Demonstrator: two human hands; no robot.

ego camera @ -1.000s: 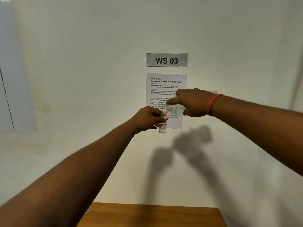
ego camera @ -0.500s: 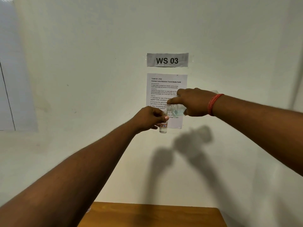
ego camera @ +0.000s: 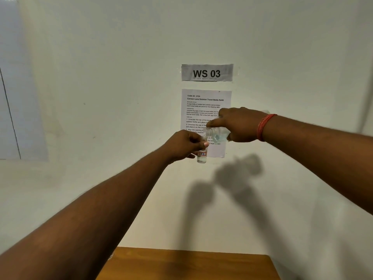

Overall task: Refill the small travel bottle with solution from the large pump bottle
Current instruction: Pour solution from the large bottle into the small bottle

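Observation:
Both arms are stretched out in front of the wall, high above the table. My left hand (ego camera: 184,145) grips the small clear travel bottle (ego camera: 202,158) upright; it has a red-edged label and some clear liquid at its bottom. My right hand (ego camera: 239,125), with a red band on the wrist, holds the large clear bottle (ego camera: 216,135) tipped on its side, its open neck right over the small bottle's mouth. Most of the large bottle is hidden inside my right hand. No pump or cap is in sight.
A wooden table (ego camera: 191,263) shows at the bottom edge, far below the hands. On the white wall hang a "WS 03" sign (ego camera: 207,72) and a printed task sheet (ego camera: 203,106) just behind the bottles. A whiteboard-like panel (ego camera: 10,98) is at the far left.

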